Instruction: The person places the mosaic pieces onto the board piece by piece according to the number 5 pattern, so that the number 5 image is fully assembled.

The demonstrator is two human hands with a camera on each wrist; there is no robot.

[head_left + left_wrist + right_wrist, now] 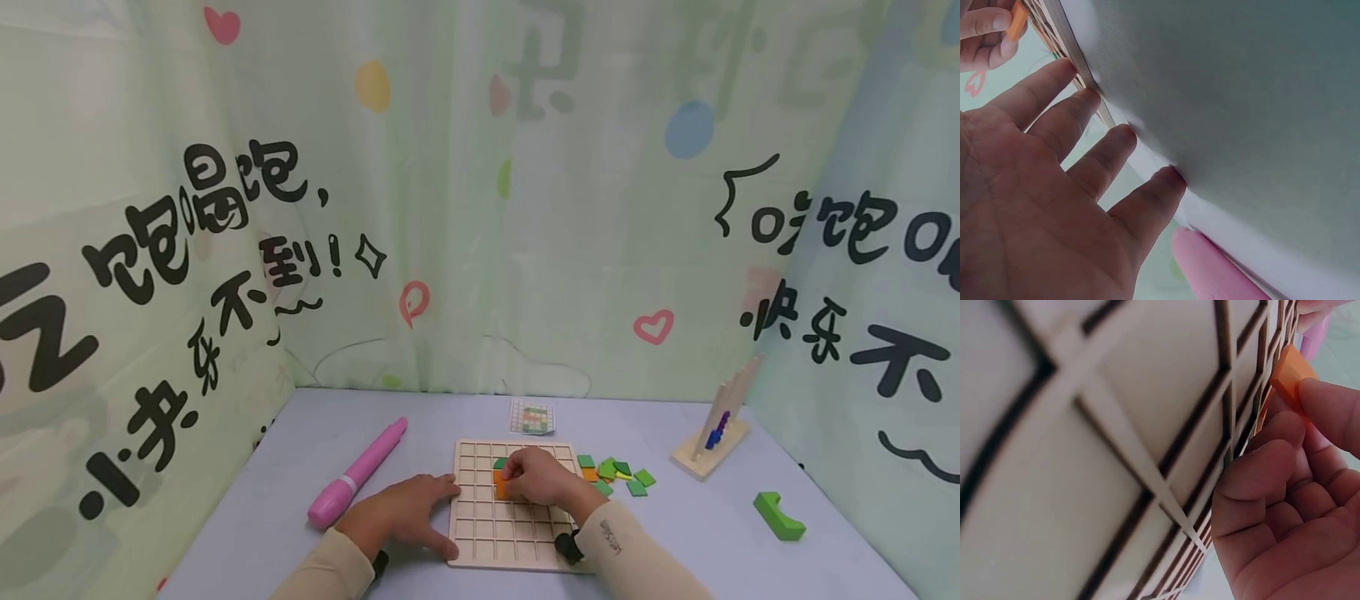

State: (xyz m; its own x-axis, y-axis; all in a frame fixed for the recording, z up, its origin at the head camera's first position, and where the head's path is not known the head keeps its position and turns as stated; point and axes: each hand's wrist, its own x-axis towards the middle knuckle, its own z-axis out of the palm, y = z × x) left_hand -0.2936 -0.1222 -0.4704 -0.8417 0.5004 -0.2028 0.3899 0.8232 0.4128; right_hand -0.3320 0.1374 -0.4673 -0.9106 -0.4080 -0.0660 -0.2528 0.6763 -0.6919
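Observation:
A wooden grid board (pixel 480 537) with raised square cells lies on the table. My left hand (pixel 408 510) rests at its left edge, fingers spread and fairly straight, fingertips touching the rim in the left wrist view. Over the upper middle of the board, my right hand (pixel 542 477) pinches an orange tile (pixel 1291 372) between thumb and finger. The tile is tilted, close over the cells. Beside that hand, a green piece (pixel 500 462) and an orange piece (pixel 499 482) show on the grid, partly covered by the fingers.
Several green and orange tiles (pixel 636 488) lie loose right of the board. A printed pattern card (pixel 532 417) is behind it. A pink pen-shaped object (pixel 358 473) lies left. Toward the right stand a wooden stand (pixel 701 458) and a green arch-shaped block (pixel 780 517).

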